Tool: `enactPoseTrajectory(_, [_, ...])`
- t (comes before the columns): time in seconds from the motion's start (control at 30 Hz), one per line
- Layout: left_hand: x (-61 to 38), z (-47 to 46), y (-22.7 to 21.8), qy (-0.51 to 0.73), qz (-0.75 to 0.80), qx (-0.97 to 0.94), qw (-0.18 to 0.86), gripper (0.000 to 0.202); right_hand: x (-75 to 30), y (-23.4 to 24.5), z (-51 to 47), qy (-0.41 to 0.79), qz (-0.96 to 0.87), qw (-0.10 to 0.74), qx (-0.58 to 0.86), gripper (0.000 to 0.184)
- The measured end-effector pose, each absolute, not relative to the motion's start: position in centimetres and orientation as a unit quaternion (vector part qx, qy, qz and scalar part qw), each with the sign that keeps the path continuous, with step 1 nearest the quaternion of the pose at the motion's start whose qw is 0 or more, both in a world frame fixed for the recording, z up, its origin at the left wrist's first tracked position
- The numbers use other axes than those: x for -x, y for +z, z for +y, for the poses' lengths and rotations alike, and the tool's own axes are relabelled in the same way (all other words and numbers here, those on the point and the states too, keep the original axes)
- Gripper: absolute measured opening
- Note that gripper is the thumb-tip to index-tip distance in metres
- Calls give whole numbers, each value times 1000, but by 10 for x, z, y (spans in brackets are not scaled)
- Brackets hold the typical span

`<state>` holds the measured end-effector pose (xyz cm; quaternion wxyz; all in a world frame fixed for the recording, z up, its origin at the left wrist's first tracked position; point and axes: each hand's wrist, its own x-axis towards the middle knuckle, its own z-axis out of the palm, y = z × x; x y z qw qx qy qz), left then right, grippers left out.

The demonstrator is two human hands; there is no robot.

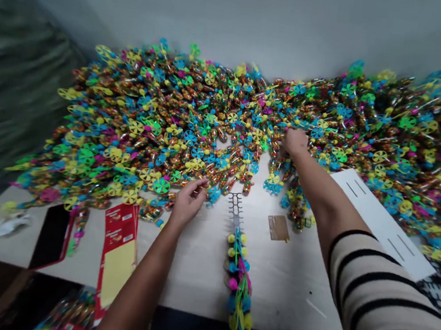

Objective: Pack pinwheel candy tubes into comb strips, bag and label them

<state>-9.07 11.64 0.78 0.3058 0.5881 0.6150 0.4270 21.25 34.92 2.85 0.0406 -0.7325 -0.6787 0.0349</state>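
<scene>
A huge heap of small candy-filled tubes with coloured pinwheel tops [225, 118] covers the far half of the white table [295, 283]. My left hand [187, 199] hovers at the heap's near edge, fingers curled in a pinch on one tube. My right hand [295, 141] reaches deeper into the heap, fingers closed around toys there; what it holds is hidden. Between my arms lies a black plastic hanging strip [235, 208], its lower part loaded with several toys [238, 277] that trail over the table's front edge.
Red and yellow printed cards [119, 249] and a dark flat card [52, 235] lie at the front left. A small brown cardboard piece [278, 227] sits near the strip. A white sheet [383, 221] lies at right. More toys show below the table edge [66, 317].
</scene>
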Motion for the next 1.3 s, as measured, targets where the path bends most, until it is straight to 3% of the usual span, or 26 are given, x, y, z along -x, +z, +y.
enactPoseTrajectory(0.17, [95,144,2,402,614,-620,279,27,-224,31,362,73,-642,-53,762,35])
enactPoseTrajectory(0.37, [85,159,-16,312,614,-713,131,28,-220,58,394,33,-698,96,709,32])
enactPoseTrajectory(0.6, [76,161,-23,167,654,-733,83,29,-112,43,439,36,-824,122,552,42])
enactPoseTrajectory(0.7, [79,158,-21,157,652,-737,81,30,-86,38,447,44,-823,90,559,50])
enactPoseTrajectory(0.93, [85,155,-21,173,646,-738,89,30,-94,23,389,65,-862,-4,502,46])
enactPoseTrajectory(1.07, [89,152,-21,186,646,-735,95,29,-133,35,348,72,-882,-75,460,36])
enactPoseTrajectory(1.2, [92,150,-21,198,646,-731,98,32,-158,67,350,190,-860,-191,434,21])
enactPoseTrajectory(1.3, [92,150,-21,190,655,-725,94,33,-148,81,378,120,-850,-104,503,25])
